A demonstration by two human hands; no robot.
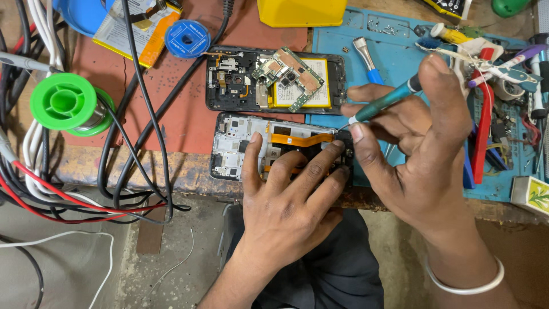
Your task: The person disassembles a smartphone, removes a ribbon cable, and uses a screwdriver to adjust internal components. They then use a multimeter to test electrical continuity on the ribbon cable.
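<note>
The left hand lies flat on an open phone at the front edge of the bench, its fingers spread apart and pressing down. The right hand has its fingers clamped on a teal screwdriver, with the tip near the phone's right end. The tip could slip and scratch the orange strip inside, I think, because the strip sits close by and looks soft. The phone could also slide off, since it lies right at the edge. I count two opened phones; the second phone is just behind the first one. There is one green spool, one blue roll, one yellow box and one blue mat.
</note>
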